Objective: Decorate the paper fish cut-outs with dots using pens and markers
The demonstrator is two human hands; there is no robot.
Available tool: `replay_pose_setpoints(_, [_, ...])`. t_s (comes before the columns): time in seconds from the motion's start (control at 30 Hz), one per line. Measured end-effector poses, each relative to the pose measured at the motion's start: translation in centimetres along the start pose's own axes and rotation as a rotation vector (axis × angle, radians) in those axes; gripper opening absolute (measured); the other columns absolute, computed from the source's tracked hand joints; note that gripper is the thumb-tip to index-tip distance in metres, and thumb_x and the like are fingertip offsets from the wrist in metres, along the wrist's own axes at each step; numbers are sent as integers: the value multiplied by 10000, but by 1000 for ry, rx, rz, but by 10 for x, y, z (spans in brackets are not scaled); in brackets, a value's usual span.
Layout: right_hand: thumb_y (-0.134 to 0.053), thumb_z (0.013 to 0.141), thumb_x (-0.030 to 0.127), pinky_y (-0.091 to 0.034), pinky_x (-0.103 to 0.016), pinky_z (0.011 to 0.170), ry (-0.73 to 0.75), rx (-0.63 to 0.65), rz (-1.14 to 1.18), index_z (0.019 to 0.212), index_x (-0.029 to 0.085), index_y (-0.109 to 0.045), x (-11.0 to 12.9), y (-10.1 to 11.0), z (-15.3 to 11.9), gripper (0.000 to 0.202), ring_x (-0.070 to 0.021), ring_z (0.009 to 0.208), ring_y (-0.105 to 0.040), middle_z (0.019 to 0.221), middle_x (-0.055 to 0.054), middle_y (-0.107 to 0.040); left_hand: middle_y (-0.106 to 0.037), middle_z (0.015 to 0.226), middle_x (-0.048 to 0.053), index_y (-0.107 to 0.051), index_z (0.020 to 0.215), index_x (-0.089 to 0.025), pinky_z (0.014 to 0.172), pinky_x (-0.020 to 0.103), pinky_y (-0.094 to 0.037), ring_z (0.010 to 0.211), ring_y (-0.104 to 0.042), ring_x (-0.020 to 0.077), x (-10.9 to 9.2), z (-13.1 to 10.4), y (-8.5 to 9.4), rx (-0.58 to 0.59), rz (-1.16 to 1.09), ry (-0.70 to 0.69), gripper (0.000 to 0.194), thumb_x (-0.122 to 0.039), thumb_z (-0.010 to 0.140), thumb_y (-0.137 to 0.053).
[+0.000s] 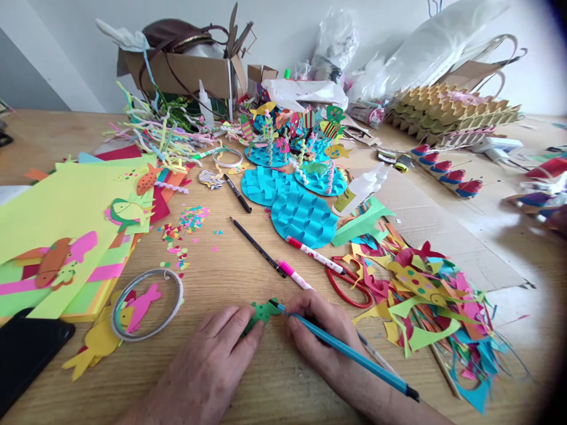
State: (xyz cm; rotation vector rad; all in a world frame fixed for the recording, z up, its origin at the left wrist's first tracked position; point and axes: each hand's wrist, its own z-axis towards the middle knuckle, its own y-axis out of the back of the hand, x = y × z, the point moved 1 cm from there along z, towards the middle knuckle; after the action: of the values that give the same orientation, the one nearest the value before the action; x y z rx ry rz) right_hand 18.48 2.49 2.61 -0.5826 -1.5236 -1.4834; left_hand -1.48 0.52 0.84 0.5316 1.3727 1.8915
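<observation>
My left hand (210, 351) pins a small green paper cutout (259, 316) to the table between thumb and fingers; dark spots mark its surface, and part of it is hidden under the fingers. In my right hand (321, 330) is a blue felt-tip pen (358, 352), gripped near its point, with the dark tip at the cutout's right end. Just beyond my right hand lie a pink-capped marker (295, 274), a red-capped marker (315, 255) and red-handled scissors (354, 289). A black pencil (257, 247) rests farther left.
Colourful paper scraps (425, 295) heap up on the right. At left are coloured sheets (66, 200), a tape ring (116, 313), fish cutouts and a black phone-like object (35, 354). Blue paper discs (303, 218), glue bottles (358, 192) and egg trays (452, 112) stand farther back.
</observation>
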Motion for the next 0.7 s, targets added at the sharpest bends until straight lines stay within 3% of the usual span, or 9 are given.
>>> replay_pose_setpoints(0.17, [-445, 815, 126, -395, -198, 479, -13, 60, 5, 785, 204, -553, 1, 3, -1, 137, -108, 498, -509, 595, 36, -580, -614, 1139, 102, -573, 1200, -135, 862, 360, -524, 1026, -566, 230, 0, -1, 0, 9, 9, 13, 456, 10, 850, -319])
replay_pose_setpoints(0.7, [-462, 792, 88, -374, -192, 468, 51, 12, -81, 746, 216, -514, 4, -4, 2, 145, -99, 481, -492, 576, 50, -548, -613, 1098, 99, -547, 1225, -139, 802, 349, -528, 955, -575, 231, -3, 5, 4, 14, 7, 22, 487, 8, 816, -327])
